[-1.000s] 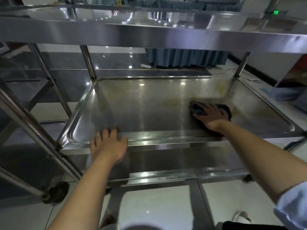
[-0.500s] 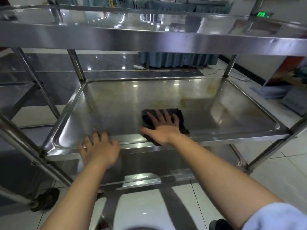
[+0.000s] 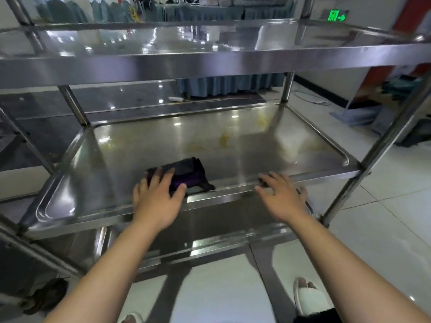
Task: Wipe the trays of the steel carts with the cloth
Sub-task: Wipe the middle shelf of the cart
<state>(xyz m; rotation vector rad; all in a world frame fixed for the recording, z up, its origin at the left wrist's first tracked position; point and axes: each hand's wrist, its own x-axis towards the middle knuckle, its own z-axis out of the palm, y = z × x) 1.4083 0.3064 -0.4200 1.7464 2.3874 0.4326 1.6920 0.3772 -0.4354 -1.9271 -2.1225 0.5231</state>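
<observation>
Two hands: both reach forward from bare forearms to the near rim of the middle tray of the steel cart.
Left hand: palm down, fingers laid straight and slightly spread over the near-left end of the cloth; thumb at its 3 o'clock side touching the cloth's edge.
Right hand: palm down at the tray's near rim, fingers spread and loose, holding nothing; blurred, so contact with the rim is unclear.
Cloth: one, dark with a purple patch, bunched flat on the tray floor at about 6 o'clock, just inside the near rim.
Tray marks: yellowish smears toward 12 to 1 o'clock.
Trays counted: three levels show, top, middle, bottom.
Writing: one green exit sign at 1 o'clock, running figure and arrow, no readable words.
Slippers: two white ones on the tiled floor, the right one clearer.
</observation>
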